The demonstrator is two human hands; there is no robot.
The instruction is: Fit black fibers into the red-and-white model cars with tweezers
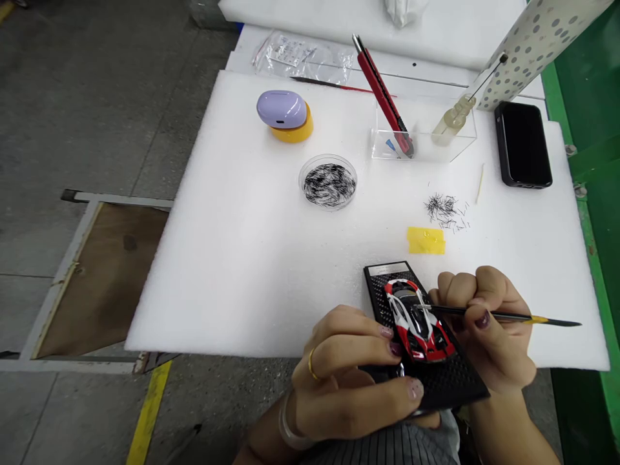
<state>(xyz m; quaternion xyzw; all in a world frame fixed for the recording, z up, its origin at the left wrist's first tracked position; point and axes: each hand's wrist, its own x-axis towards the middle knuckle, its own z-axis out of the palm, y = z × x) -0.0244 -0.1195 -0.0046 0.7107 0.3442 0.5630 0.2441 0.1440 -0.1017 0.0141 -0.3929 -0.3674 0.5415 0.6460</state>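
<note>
A small red, white and black model car [420, 318] sits on a black textured base [455, 381] at the near edge of a white foam pad [252, 258]. My left hand [349, 374] grips the base and the car's side, fingers curled round them. My right hand [489, 323] is closed on a thin black brush [513, 316] with a yellow band, its tip touching the car's roof.
On the foam lie a round clear dish of fine black bits [328, 182], a loose pile of them [444, 210], a yellow tape piece [426, 240], a purple and yellow case [285, 115], a clear box holding a red utility knife [382, 93] and a small bottle [453, 119], and a black phone [523, 143].
</note>
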